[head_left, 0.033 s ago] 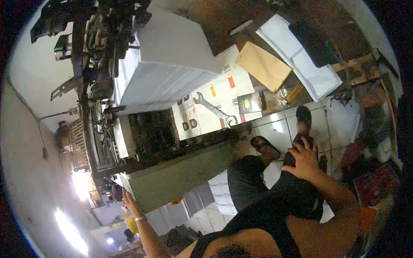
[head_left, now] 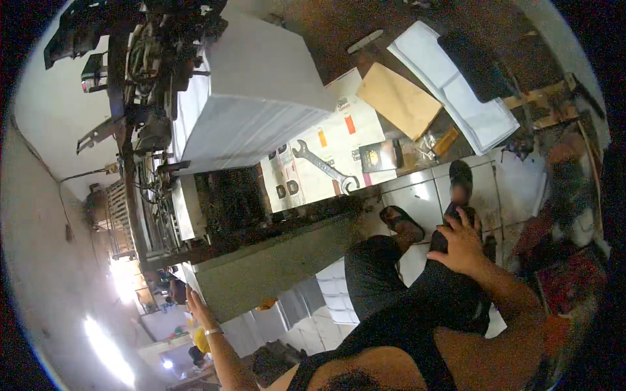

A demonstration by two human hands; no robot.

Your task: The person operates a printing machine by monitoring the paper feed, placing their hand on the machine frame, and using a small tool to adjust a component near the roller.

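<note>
Both hands unmoved: left hand (head_left: 195,306) on machine (head_left: 261,267), right hand (head_left: 462,244) on knee (head_left: 450,287).

This is a workshop, maybe a print shop. A big dark machine (head_left: 150,124) full of metal parts stands above the left hand (head_left: 195,306), with a tall stack of white paper (head_left: 261,98) on it. A metal wrench (head_left: 324,167) lies above the right hand (head_left: 463,244), near loose paper sheets (head_left: 450,85) and brown card (head_left: 399,99).

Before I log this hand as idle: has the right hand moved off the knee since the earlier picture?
No. The right hand rests on the dark-clad knee, placed as before relative to the sandalled foot and the wrench.
</note>
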